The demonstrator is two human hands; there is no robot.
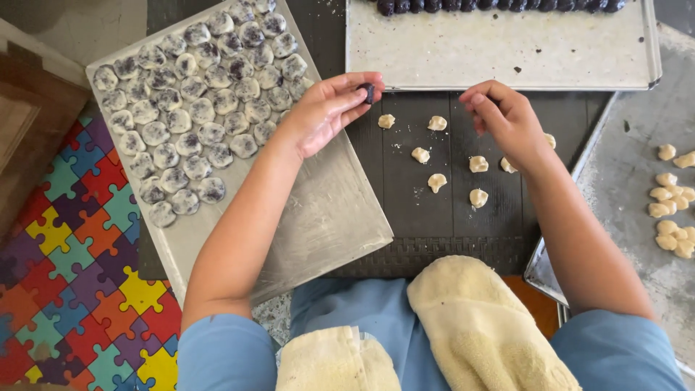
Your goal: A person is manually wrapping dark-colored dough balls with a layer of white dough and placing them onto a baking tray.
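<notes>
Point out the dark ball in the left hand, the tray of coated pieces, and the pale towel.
dark ball (369, 92): head view, its exposed face between the fingertips.
tray of coated pieces (318, 217): head view, bare floured surface.
pale towel (478, 326): head view, its middle.

place: informal home food-making spot, work done low at floor level, not a fitted kitchen
evidence 1: large flour-dusted metal baking tray (326, 217) packed with rows of pale dough-wrapped dark sweets (195, 108)
evidence 2: second flat metal tray (507, 58) at top, row of dark round balls (499, 6) along its far edge
evidence 3: small raw beige dough pieces (438, 156) laid out on a black ribbed mat (427, 239)
evidence 4: more beige dough lumps (673, 210) on rough grey concrete floor (637, 145)
home cue: multicoloured jigsaw-pattern foam floor mat (72, 275), cream terry towels (470, 326) over the person's lap
scale: hand production, batch-sized, no machines in view
</notes>
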